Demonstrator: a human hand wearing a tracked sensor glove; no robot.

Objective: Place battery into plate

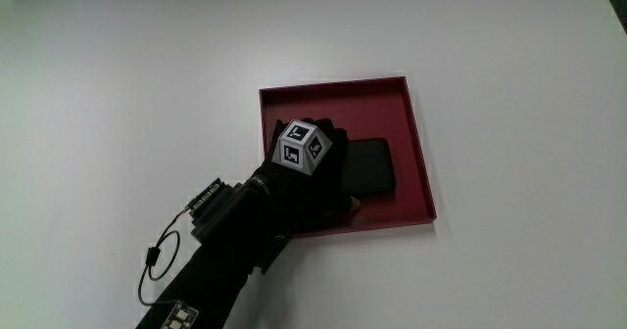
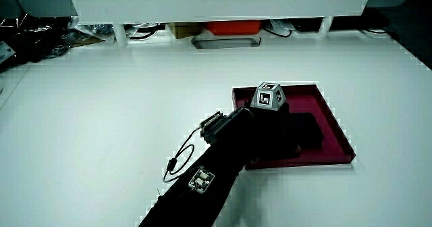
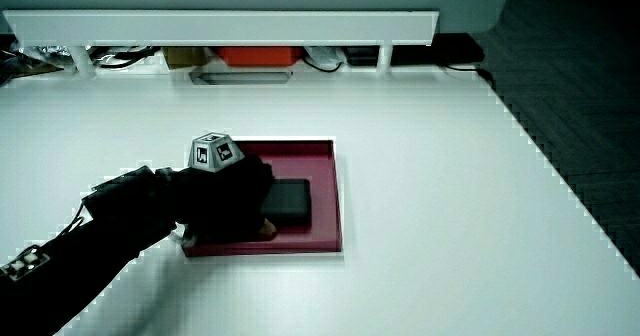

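Risk: while your hand (image 1: 312, 167) rests over the battery (image 1: 370, 166) lying in the plate (image 1: 416, 133), a careless pull-away could drag it out
Grip: you cannot tell from here whether it's closed on the battery or already loose

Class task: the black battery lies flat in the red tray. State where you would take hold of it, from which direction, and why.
Grip the battery across its two long edges, coming straight down from above. It is a thin flat slab lying on the red tray floor, whose raised walls hinder a sideways approach. The hand covers one end, so that end cannot be judged.

Main view looks straight down; side views face forward (sharing the plate (image 1: 411, 143)).
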